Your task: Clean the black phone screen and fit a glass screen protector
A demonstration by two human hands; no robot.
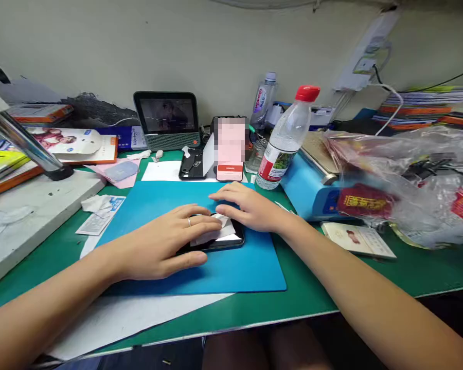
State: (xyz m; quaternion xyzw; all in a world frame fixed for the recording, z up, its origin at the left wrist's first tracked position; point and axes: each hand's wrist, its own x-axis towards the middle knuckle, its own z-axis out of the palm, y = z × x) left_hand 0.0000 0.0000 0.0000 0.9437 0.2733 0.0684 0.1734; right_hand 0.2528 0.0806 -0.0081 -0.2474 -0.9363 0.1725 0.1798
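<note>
**Hands pressing a phone on a blue work mat**

Hands meet at the middle of our desk. Our left hand (pixel 165 241) lies flat and unclenched, palm down, fingers spread over the near half of a dark phone (pixel 233 240) and holding it down without gripping it; a ring shows on one finger. Our right hand (pixel 250 208) also lies palm down, its fingers stretched out onto a crumpled white wipe (pixel 216 230) that rests on the phone's screen. Whether the thumb pinches the wipe, we cannot tell.

The phone lies flat near the middle of a blue mat (pixel 235 272), which sits on a green table (pixel 316 293), with a white sheet of paper (pixel 139 318) tucked under the mat's near edge.

Just behind the mat, a second phone (pixel 230 154) stands upright. To its right stands a clear water bottle with a red cap (pixel 283 144), beside a light blue box (pixel 308 187). To the left, against the wall, a small screen device (pixel 166 118) is lit. A crinkled plastic bag (pixel 412 169) fills the right side.
</note>
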